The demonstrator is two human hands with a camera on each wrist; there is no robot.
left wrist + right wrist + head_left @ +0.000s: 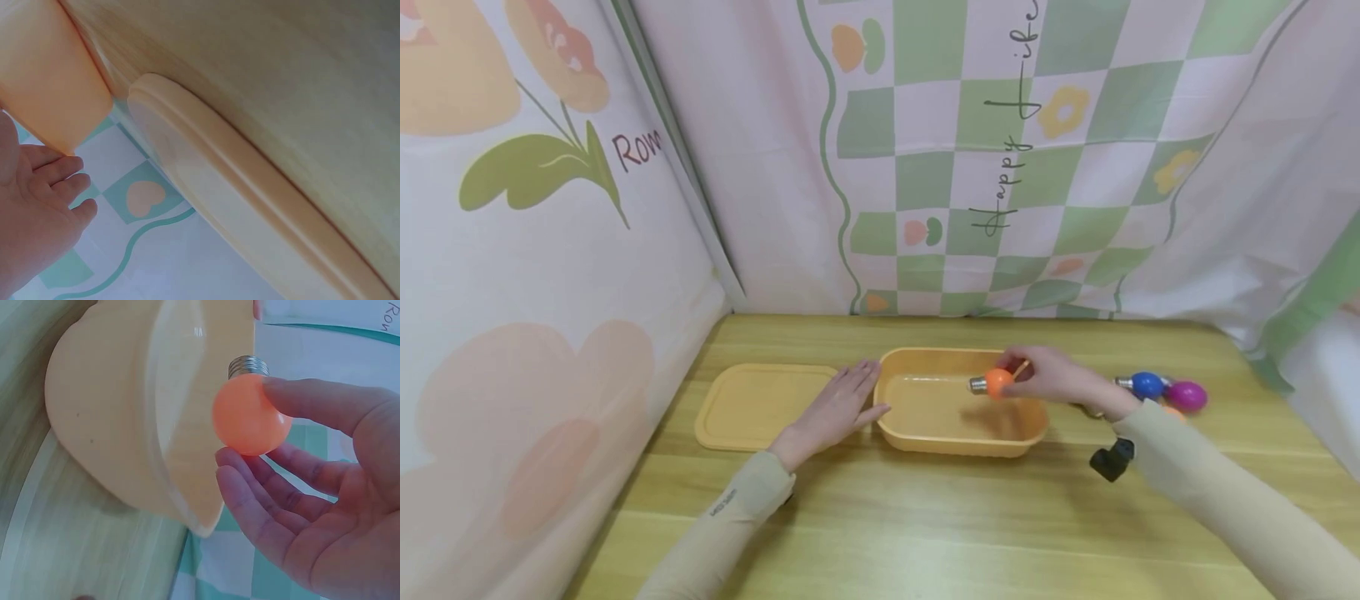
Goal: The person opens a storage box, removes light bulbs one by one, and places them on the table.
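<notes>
My right hand [1051, 377] pinches an orange light bulb [999, 383] between thumb and fingers, over the right part of a yellow plastic box [958, 444]. The bulb's silver screw base [248, 365] points left in the head view, and the box below it holds nothing that I can see. At the box's left end, my left hand [838, 408] has its fingers nearly straight and touches the rim. Part of a flat yellow lid [752, 408] lies behind that hand, on the wooden table.
To the right of the box lie a blue bulb [1147, 385], a purple bulb [1188, 396] and an orange bulb [1174, 412] mostly hidden by my right sleeve. A printed curtain [925, 179] hangs at the table's back edge, and another cloth [550, 283] stands along the left.
</notes>
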